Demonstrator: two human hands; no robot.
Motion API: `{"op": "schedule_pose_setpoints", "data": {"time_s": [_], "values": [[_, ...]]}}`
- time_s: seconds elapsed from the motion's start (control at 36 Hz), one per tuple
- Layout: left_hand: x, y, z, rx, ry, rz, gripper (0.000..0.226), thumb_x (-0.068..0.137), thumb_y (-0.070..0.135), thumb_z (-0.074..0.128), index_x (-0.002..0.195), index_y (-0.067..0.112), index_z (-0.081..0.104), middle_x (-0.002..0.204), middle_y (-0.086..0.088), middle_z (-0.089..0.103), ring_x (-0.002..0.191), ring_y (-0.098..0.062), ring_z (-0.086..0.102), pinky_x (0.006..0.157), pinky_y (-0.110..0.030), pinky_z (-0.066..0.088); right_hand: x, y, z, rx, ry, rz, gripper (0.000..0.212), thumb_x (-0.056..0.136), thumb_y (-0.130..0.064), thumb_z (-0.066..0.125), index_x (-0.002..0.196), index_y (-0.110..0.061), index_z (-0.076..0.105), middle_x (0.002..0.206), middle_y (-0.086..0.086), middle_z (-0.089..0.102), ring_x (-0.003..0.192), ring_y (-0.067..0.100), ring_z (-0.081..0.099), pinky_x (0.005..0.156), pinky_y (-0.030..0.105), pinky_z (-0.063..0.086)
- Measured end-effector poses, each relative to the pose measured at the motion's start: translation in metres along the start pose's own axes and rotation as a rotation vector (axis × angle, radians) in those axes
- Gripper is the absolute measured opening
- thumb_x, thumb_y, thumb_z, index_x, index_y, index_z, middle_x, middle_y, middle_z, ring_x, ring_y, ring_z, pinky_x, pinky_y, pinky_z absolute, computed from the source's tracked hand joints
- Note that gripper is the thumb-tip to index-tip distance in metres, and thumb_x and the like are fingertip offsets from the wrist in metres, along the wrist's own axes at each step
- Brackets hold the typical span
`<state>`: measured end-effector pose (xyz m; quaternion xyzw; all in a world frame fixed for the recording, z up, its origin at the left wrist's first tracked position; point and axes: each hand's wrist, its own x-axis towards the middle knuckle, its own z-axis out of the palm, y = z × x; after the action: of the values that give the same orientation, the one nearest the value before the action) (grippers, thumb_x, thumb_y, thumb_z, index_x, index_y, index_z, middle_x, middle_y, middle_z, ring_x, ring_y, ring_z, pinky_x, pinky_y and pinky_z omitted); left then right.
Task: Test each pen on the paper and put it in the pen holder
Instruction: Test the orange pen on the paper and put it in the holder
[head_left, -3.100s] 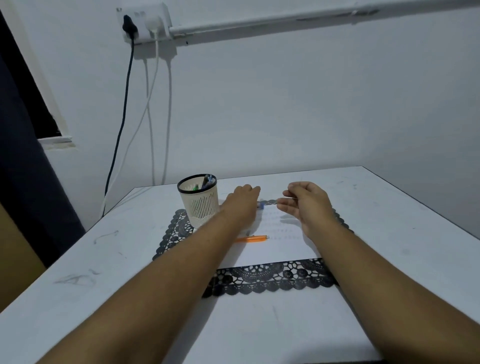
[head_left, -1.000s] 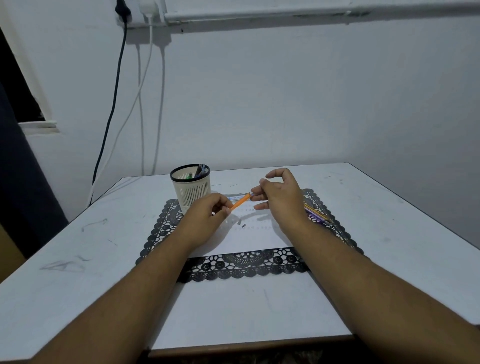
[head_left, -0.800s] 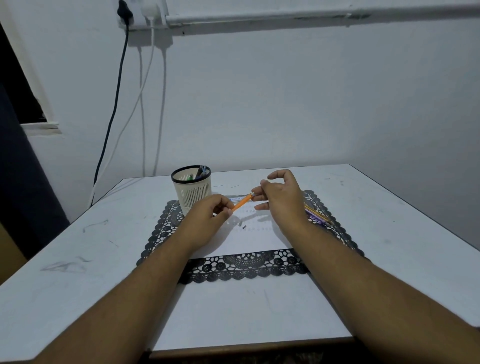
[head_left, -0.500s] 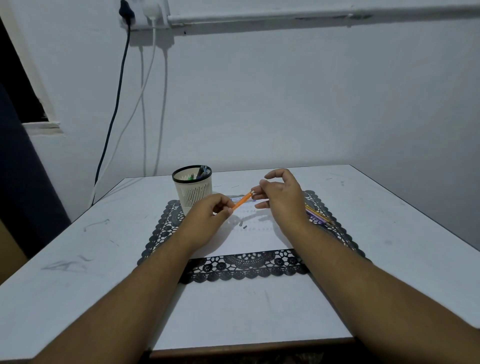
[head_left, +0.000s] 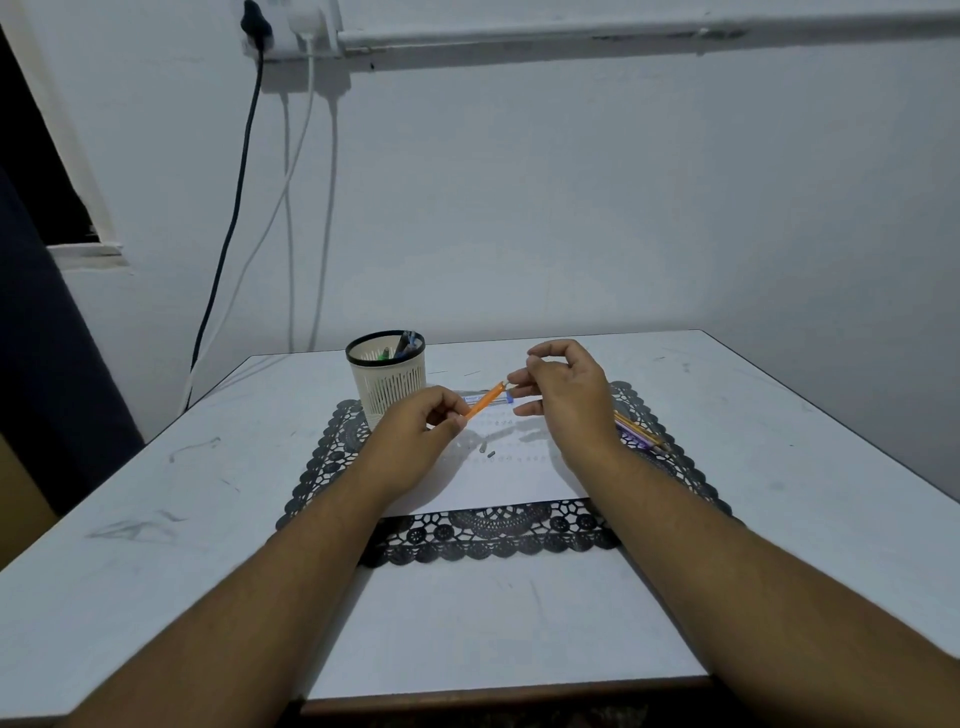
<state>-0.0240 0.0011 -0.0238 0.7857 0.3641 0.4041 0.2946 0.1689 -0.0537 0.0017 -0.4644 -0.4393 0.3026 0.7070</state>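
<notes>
left hand (head_left: 415, 431) grips the slim orange plastic pen (head_left: 484, 400) above the white lined paper sheet (head_left: 498, 467); right hand (head_left: 563, 395) pinches its tip end, prob uncapping. next: scribble on paper, then drop into cream slotted pen holder (head_left: 389, 382). no legible writing.

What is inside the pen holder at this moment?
The pen holder shows a few pen tops above its rim: dark and blue ones at the right, something green inside. Its wall hides their barrels, so the count is unclear.
</notes>
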Motion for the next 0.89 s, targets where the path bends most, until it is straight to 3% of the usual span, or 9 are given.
{"op": "schedule_pose_setpoints", "data": {"time_s": [0.5, 0.69, 0.89], "values": [[-0.0007, 0.0006, -0.0004, 0.001, 0.0, 0.004, 0.011, 0.098, 0.009, 0.066, 0.098, 0.019, 0.071, 0.086, 0.006, 0.066, 0.072, 0.003, 0.055, 0.068, -0.011, 0.042, 0.003, 0.0042, -0.002, -0.028, -0.021, -0.036, 0.013, 0.098, -0.003, 0.061, 0.105, -0.014, 0.058, 0.084, 0.01, 0.076, 0.078, 0.026, 0.071, 0.061, 0.037, 0.061], [-0.001, 0.0026, -0.0003, 0.024, 0.002, 0.011, 0.012, 0.098, 0.009, 0.066, 0.097, 0.02, 0.071, 0.088, 0.006, 0.066, 0.073, 0.004, 0.055, 0.069, -0.011, 0.042, 0.0012, 0.0052, 0.0009, -0.044, -0.028, -0.043, 0.017, 0.096, -0.002, 0.064, 0.098, -0.018, 0.061, 0.088, 0.013, 0.076, 0.088, 0.037, 0.072, 0.062, 0.036, 0.06], [-0.0016, 0.0043, -0.0006, 0.05, 0.005, 0.026, 0.013, 0.098, 0.01, 0.066, 0.097, 0.022, 0.071, 0.089, 0.005, 0.067, 0.075, 0.003, 0.056, 0.07, -0.011, 0.042, 0.0016, 0.0044, 0.0005, -0.03, -0.027, -0.033, 0.015, 0.097, -0.003, 0.064, 0.103, -0.016, 0.06, 0.084, 0.008, 0.077, 0.08, 0.026, 0.071, 0.061, 0.035, 0.061]]}}
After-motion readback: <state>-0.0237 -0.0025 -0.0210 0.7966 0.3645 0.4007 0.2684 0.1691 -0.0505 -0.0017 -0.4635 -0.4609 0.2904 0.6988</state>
